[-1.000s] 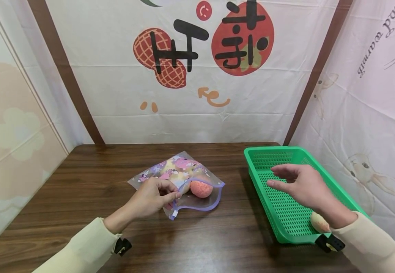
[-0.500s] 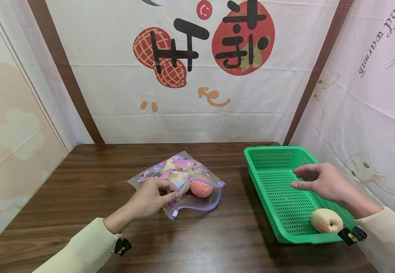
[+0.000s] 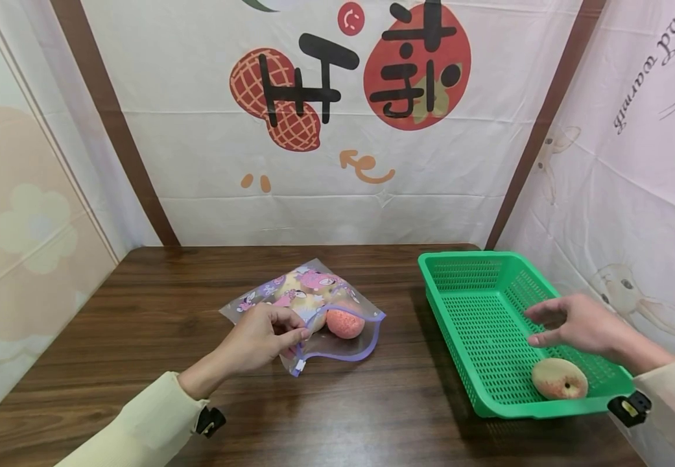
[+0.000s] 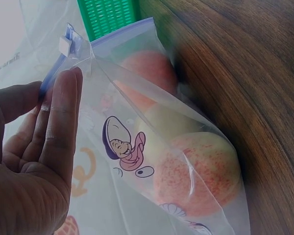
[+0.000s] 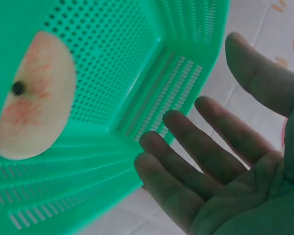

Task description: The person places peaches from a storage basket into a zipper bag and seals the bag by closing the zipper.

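My left hand pinches the purple-edged mouth of a clear zip bag printed with cartoon figures. Inside the bag lie several peaches; a pinkish-red peach shows near the gaping mouth, and a speckled peach presses against the plastic in the left wrist view. Over the right side of a green basket my right hand hovers with fingers apart, holding nothing. Just below it, a pale yellow peach with a red blush and a dark stem pit rests on the basket floor near its front end.
The brown wooden table carries the bag at its middle and the basket at its right. A printed white cloth hangs along the back edge, and another cloth hangs close beside the basket on the right.
My right hand has moved right across the basket, to above the pale peach, which its forearm partly covered before. The left hand and bag have stayed in place.
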Demonstrator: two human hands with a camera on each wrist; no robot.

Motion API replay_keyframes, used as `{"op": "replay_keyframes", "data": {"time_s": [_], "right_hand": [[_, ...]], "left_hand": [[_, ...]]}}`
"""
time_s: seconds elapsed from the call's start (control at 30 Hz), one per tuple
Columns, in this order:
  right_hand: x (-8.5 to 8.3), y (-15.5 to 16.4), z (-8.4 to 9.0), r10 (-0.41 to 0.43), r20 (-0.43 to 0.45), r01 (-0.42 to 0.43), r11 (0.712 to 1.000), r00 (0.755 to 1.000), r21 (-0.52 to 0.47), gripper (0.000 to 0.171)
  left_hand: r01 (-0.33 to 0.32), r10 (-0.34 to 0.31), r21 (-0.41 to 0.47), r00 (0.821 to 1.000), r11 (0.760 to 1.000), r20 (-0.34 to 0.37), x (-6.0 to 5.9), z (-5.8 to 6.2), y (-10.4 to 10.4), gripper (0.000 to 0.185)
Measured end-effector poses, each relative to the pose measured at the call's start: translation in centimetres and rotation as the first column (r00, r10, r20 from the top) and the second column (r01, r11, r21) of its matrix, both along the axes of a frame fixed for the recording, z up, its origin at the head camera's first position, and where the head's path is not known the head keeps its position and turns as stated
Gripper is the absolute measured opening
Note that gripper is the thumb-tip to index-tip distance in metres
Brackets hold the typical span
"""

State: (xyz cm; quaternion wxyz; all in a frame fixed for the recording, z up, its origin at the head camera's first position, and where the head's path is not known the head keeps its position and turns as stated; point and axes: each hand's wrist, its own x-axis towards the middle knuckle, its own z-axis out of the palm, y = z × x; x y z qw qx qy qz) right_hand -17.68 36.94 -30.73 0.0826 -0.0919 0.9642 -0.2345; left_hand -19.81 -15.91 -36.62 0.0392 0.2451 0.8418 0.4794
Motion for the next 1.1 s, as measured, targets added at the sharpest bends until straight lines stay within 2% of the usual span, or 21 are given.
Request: {"op": "replay_keyframes", "data": {"time_s": [0.27,0.73,1.1], "right_hand": [[0.0,1.7,-0.8,0.030,0.137,-0.024,0.998,0.990,-0.050,0.071],[-0.1,3.3,-2.1,0.095,0.249,-0.077,0.994,0.964,-0.082,0.079],[-0.3,4.0,-2.8,0.107,0.319,-0.078,0.992,0.942,-0.102,0.072]], "left_hand": [[-0.008,0.008,-0.009,1.000,1.000,0.004,0.1,0.0,0.0,0.014],[-0.001,0.001,0.031,1.000,1.000,0.008,0.2,0.3,0.0,0.013],[-0.004,0.004,0.020,1.000,1.000,0.005,0.2,0.2,0.0,0.015]]}}
